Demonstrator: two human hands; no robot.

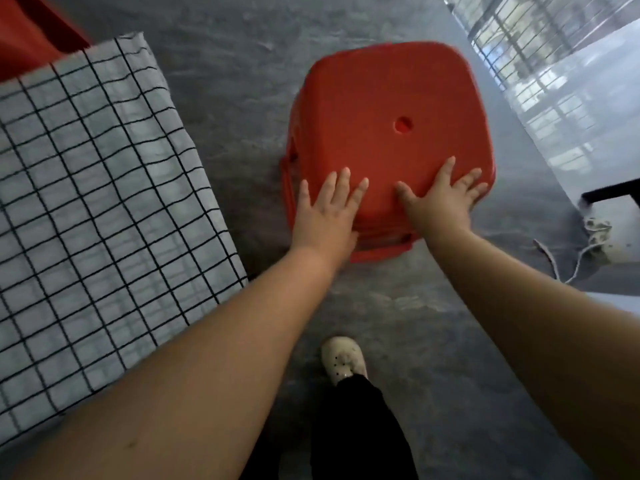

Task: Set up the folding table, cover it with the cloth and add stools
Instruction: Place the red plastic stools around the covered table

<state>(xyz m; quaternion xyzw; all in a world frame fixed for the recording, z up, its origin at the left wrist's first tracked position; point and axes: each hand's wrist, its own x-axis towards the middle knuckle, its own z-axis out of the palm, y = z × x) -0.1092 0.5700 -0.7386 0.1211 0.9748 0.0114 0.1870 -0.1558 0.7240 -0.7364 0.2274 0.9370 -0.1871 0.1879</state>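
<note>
A red plastic stool (388, 109) with a round hole in its seat stands on the grey floor, right of the table. It looks like the top of a stack of several stools, with more rims showing under its near edge. My left hand (325, 213) lies on the seat's near left corner, fingers spread, thumb hidden below the edge. My right hand (443, 199) rests flat on the near right corner, fingers apart. The table at the left is covered by a white cloth with a black grid (86, 209), which hangs over its right edge.
Another red stool (31, 32) shows at the top left behind the table. A black frame (613, 194) and a white shoe with loose laces (602, 240) lie at the right by a glossy white surface. My white shoe (343, 360) stands on the floor below the stool.
</note>
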